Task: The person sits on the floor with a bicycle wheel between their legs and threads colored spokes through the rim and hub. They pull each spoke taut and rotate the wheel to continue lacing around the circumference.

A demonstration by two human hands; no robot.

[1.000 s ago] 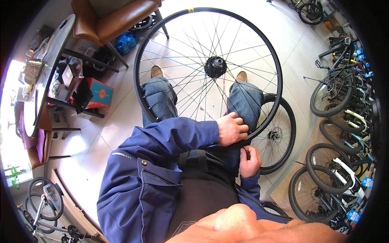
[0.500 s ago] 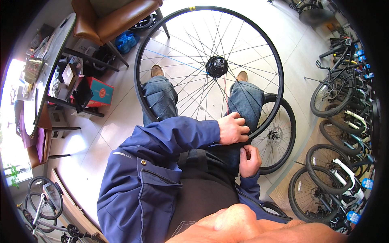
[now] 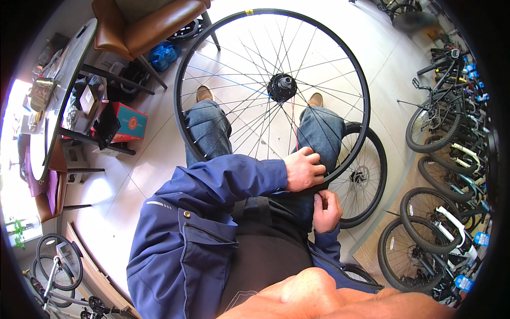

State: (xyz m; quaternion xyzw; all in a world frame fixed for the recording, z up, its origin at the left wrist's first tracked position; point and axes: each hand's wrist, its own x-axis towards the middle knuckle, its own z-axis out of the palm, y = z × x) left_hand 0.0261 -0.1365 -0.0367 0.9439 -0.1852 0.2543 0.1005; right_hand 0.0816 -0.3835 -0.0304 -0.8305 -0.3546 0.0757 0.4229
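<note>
A spoked bicycle wheel [image 3: 185, 125] with a bare black rim lies across my legs, no tyre on it. Its black hub [image 3: 282, 87] sits above the gap between my shoes; most spokes are black, with one blue and one red. My left hand [image 3: 305, 169] is closed on the near part of the rim, close to where the red spoke [image 3: 295, 125] ends. Just below it, my right hand [image 3: 326, 210] has its fingers curled and thumb pressed in beside the rim's edge. Whatever lies between those right fingers is too small or hidden to make out.
A second wheel with a tyre [image 3: 382, 178] stands beside my right knee. Several bicycles [image 3: 433, 125] line the right side. At left are a cluttered table [image 3: 69, 58], a brown chair [image 3: 151, 32], a red-and-teal box [image 3: 130, 122] and a blue plastic bag [image 3: 163, 55].
The wheel has shifted very slightly to the left in view. Both hands keep nearly the same place and grip.
</note>
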